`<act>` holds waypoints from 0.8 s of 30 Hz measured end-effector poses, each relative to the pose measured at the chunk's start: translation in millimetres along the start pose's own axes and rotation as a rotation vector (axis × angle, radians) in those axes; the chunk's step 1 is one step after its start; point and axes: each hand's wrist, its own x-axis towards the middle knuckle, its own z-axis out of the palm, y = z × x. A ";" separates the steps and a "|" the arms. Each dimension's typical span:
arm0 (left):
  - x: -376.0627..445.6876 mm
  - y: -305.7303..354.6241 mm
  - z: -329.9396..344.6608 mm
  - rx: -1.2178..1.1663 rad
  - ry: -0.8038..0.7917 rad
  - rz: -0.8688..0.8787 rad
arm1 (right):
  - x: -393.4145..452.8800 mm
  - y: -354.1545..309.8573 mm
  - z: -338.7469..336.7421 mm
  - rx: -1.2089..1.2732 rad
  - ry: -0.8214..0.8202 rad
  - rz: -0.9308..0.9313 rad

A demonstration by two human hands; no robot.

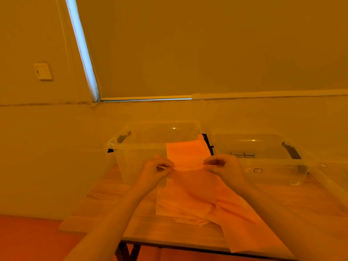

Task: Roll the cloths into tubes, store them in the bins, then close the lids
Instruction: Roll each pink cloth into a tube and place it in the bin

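Forearms fill the bottom of the head view, reaching over the desk [131, 230]. Left hand [157, 169] pinches one upper corner of a thin cloth [190, 187], right hand [222, 165] pinches the other; fingers curled on the fabric, hands held apart with the top edge stretched between them. That cloth hangs down onto more cloths [243, 219] lying spread flat on the desk, one drooping over the near edge. Another cloth end [186, 151] drapes over the front rim of the left bin [135, 146].

Progress: early, I'd say. No rolled tube visible anywhere, nothing rolled in hand yet, cloth just held up flat. Rolling, storing, closing all remain.

Containers: two clear plastic bins side by side at the back of the desk, both without lids on. Left bin looks empty apart from the draped cloth. Right bin [263, 162] shows some small dark things at its bottom, too blurry to identify. Lids not clearly visible.
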 end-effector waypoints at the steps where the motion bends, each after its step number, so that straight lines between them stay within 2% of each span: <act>1: 3.0 4.9 -0.5 -0.060 0.020 -0.028 | 2.8 -4.1 -1.1 0.031 0.021 0.001; 4: 12.3 19.6 -3.5 -0.297 0.073 -0.113 | 13.0 -14.0 -3.6 0.159 0.065 0.042; 9: 31.7 37.1 -7.5 -0.493 0.104 -0.125 | 30.8 -31.8 -5.6 0.364 0.107 0.101; 12: 47.0 45.4 -9.9 -0.456 0.139 -0.123 | 45.1 -42.4 -6.2 0.437 0.127 0.124; 15: 65.6 52.6 -16.9 -0.391 0.170 -0.099 | 64.3 -51.0 -9.0 0.390 0.136 0.114; 24: 131.2 70.7 -43.5 -0.383 0.269 -0.006 | 144.2 -93.4 -18.9 0.350 0.127 -0.039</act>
